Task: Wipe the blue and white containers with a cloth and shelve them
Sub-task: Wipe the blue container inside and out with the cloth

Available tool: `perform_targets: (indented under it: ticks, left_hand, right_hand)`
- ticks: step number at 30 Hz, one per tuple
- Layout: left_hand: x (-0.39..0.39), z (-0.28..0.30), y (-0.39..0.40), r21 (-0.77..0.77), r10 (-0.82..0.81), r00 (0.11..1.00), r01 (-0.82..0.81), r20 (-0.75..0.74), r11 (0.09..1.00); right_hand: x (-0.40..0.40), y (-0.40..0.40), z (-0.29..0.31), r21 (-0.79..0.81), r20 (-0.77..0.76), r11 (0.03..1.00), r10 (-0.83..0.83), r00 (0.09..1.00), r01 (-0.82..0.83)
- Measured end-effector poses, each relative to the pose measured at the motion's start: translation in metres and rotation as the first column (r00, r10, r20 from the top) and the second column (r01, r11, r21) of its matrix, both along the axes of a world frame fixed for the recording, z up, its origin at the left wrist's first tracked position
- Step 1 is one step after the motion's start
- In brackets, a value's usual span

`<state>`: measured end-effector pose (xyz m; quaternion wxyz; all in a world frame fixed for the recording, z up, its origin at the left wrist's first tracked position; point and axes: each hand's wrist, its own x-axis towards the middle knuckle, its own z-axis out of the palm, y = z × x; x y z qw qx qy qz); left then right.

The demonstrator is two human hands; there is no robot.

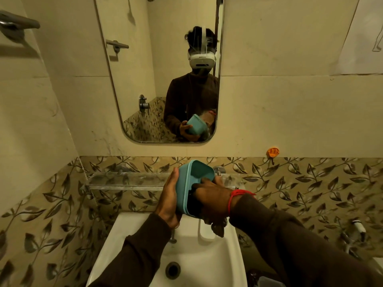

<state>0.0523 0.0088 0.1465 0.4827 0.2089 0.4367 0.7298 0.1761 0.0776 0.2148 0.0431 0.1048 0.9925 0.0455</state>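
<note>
The blue container (pixel 187 186) is held above the white washbasin (pixel 145 241), tilted so that its open mouth faces up and toward the camera. It sits in front of the glass shelf (pixel 124 180) mounted on the leaf-patterned tile band (pixel 300 183).

The left hand (pixel 169 200) lies flat against the container's left outer wall, fingers extended and together, palm pressed to the plastic. The right hand (pixel 209 195) reaches into the container's opening; its fingers are curled inside against the inner wall. A dark cloth (pixel 217 227) hangs from beneath this hand, over the basin rim. How the fingers grip the cloth cannot be determined, as the container wall and the hand itself hide them. A red thread band (pixel 235 196) encircles the right wrist. Both forearms wear dark brown sleeves (pixel 141 251).

The basin drain (pixel 173 270) lies directly below the forearms. The wall mirror (pixel 165 79) above the shelf reflects the person holding the same container. An orange wall hook (pixel 273 152) is fixed to the right of the mirror, just above the tile band.
</note>
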Motion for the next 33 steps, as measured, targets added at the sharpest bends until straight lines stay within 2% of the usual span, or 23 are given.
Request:
perform_targets:
  ticks: [3, 7, 10, 14, 17, 22, 26, 28, 31, 33]
  left_hand:
    - [0.003, -0.008, -0.003, 0.075, -0.066, 0.994, 0.06, 0.086, 0.995]
    - [0.006, -0.006, -0.003, 0.185, -0.073, 0.979, 0.037, 0.191, 0.982]
    - [0.006, -0.001, -0.001, 0.214, -0.097, 0.969, 0.047, 0.227, 0.976]
    - [0.02, -0.001, 0.003, 0.202, -0.103, 0.965, 0.054, 0.24, 0.978]
    - [0.024, 0.001, 0.006, 0.217, -0.103, 0.959, 0.045, 0.265, 0.975]
    - [0.027, 0.002, 0.003, 0.266, -0.141, 0.947, 0.062, 0.29, 0.962]
    - [0.029, 0.004, -0.001, 0.292, -0.156, 0.945, 0.069, 0.289, 0.954]
    - [0.029, 0.004, -0.002, 0.295, -0.154, 0.94, 0.061, 0.306, 0.954]
    - [0.029, 0.001, -0.003, 0.284, -0.142, 0.944, 0.054, 0.298, 0.957]
    - [0.029, 0.001, -0.002, 0.268, -0.13, 0.952, 0.054, 0.276, 0.962]
  right_hand:
    - [0.004, -0.001, 0.0, -0.175, -0.148, 0.982, 0.045, 0.988, -0.071]
    - [0.003, -0.007, 0.002, -0.185, -0.356, 0.98, 0.008, 0.934, -0.079]
    - [-0.001, -0.007, 0.006, -0.147, -0.515, 0.989, -0.084, 0.853, 0.009]
    - [-0.004, 0.008, 0.02, -0.145, -0.685, 0.968, -0.246, 0.686, 0.203]
    - [-0.003, 0.011, 0.019, -0.086, -0.749, 0.971, -0.209, 0.628, 0.221]
    - [-0.001, 0.005, 0.022, -0.155, -0.854, 0.987, -0.152, 0.498, 0.034]
    - [0.001, 0.002, 0.021, -0.143, -0.854, 0.982, -0.058, 0.518, -0.126]
    - [0.002, 0.002, 0.017, -0.141, -0.866, 0.977, -0.042, 0.498, -0.163]
    - [0.004, 0.002, 0.014, -0.186, -0.878, 0.971, -0.096, 0.468, -0.15]
    - [0.004, 0.002, 0.014, -0.208, -0.847, 0.976, -0.148, 0.511, -0.063]
